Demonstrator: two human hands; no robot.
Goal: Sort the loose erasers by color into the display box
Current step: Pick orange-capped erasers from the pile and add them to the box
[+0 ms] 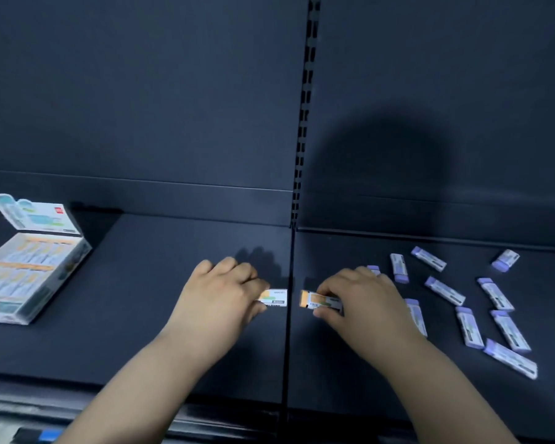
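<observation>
Left fingers (257, 283) curled, pinching the near end of the left orange eraser (276, 298); its far end sticks out toward the shelf seam (289, 315). Right fingers (332, 285) and thumb (326, 312) curled, pinching the right orange eraser (314, 302), orange tip pointing left. The two erasers lie nearly end to end, apart, one on each side of the seam, low on the shelf (173, 245); contact with it unclear. Left hand (220, 294) and right hand (364, 301) both knuckles up. Purple erasers (444, 291) loose, scattered on the shelf right of the right hand, a few partly under it. Box (77, 256) well apart at far left, lid (37, 214) up, rows of erasers inside, blurred, orange tint. Slotted post (305, 107) rises behind the seam.
</observation>
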